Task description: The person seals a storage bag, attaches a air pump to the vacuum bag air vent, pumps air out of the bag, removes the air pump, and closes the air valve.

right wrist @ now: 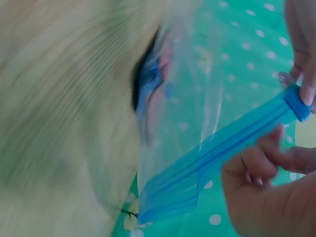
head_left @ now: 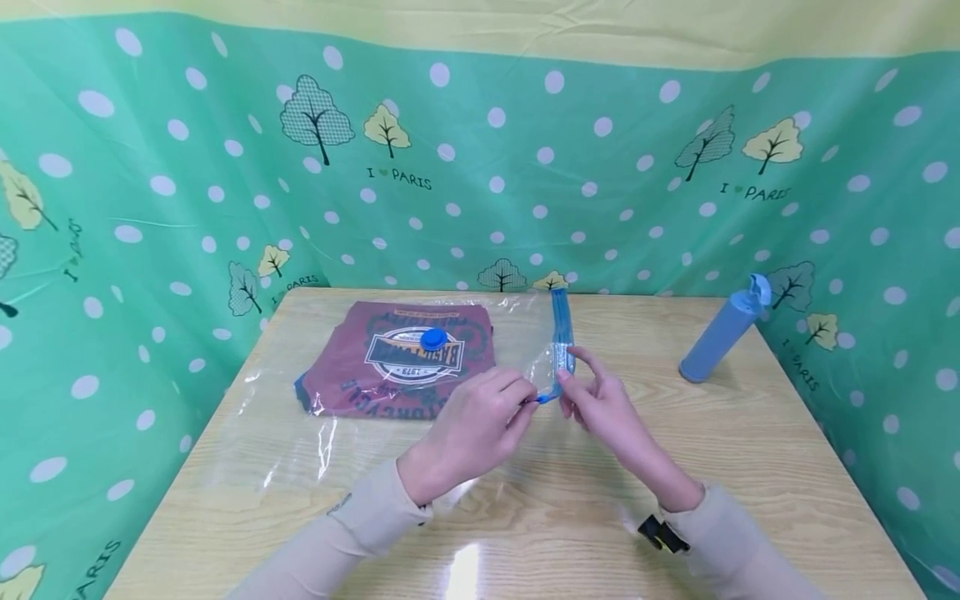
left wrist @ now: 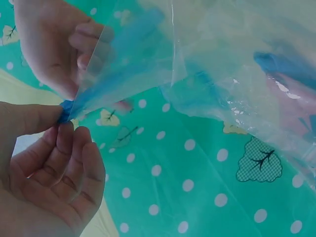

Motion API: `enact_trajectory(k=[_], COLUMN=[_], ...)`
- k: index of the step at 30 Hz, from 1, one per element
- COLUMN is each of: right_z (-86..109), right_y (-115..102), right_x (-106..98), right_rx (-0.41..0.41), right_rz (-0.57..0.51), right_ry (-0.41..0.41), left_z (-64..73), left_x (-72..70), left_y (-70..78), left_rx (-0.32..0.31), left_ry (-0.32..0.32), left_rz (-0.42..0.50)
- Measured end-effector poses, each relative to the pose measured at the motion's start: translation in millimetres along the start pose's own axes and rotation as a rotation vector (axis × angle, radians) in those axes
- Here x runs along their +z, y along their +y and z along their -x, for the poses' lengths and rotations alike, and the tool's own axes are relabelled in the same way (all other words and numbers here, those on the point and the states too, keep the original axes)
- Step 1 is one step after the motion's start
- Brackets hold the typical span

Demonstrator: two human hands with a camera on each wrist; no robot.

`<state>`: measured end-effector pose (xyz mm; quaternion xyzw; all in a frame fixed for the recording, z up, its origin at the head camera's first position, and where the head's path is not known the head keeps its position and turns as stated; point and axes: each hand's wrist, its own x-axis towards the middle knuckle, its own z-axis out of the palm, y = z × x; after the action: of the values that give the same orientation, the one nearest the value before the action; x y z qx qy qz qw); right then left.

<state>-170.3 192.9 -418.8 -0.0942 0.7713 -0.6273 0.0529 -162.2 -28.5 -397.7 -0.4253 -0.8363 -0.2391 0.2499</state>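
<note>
A clear plastic storage bag lies flat with a folded maroon printed garment inside. On its film sits a round blue valve cap. The blue zip seal runs along the bag's right end. My left hand pinches the near corner of this seal between thumb and index finger; the left wrist view shows its other fingers loosely bent. Beside that corner, my right hand touches the seal with extended thumb and index finger. In the right wrist view, its fingers bend loosely below the blue strip.
A blue hand pump with a lighter blue top stands tilted in view at the right of the wooden table. A green dotted curtain surrounds the table at the back and sides. A black buckle is at the right cuff.
</note>
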Motion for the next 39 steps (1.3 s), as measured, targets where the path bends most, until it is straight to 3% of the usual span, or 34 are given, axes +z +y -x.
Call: enact_trajectory(k=[3, 6, 8, 11, 15, 25, 39], right_z=[1.1, -0.8, -2.6, -5.8, -10.9, -15.7, -22.3], right_y=[-1.2, -2.1, -3.7, -6.9, -9.7, -9.1, -1.2], right_x=[0.4, -0.4, -0.3, 2.1, 6.4, 4.7, 7.9], right_rx=[-0.28, -0.549, -0.673, -0.786, -0.869, -0.967, -1.036], right_rz=[0.235, 0.406, 0.47, 0.55, 0.634, 0.684, 0.61], right_ry=[0.054, 0.017, -0.052, -0.14, -0.168, -0.157, -0.104], left_z=[0.4, 1.3, 1.8, 2.4, 1.4, 0.6, 3.5], left_x=[-1.6, -2.7, -3.4, -4.3, -6.2, -9.7, -0.1], left_y=[0.3, 1.0, 1.3, 1.1, 0.3, 0.5, -4.1], left_rx=[-0.021, -0.035, -0.039, -0.043, -0.055, -0.065, -0.047], left_ry=[0.0, -0.002, -0.004, -0.005, 0.001, -0.008, 0.025], left_rz=[0.004, 0.012, 0.027, 0.05, 0.067, 0.091, 0.105])
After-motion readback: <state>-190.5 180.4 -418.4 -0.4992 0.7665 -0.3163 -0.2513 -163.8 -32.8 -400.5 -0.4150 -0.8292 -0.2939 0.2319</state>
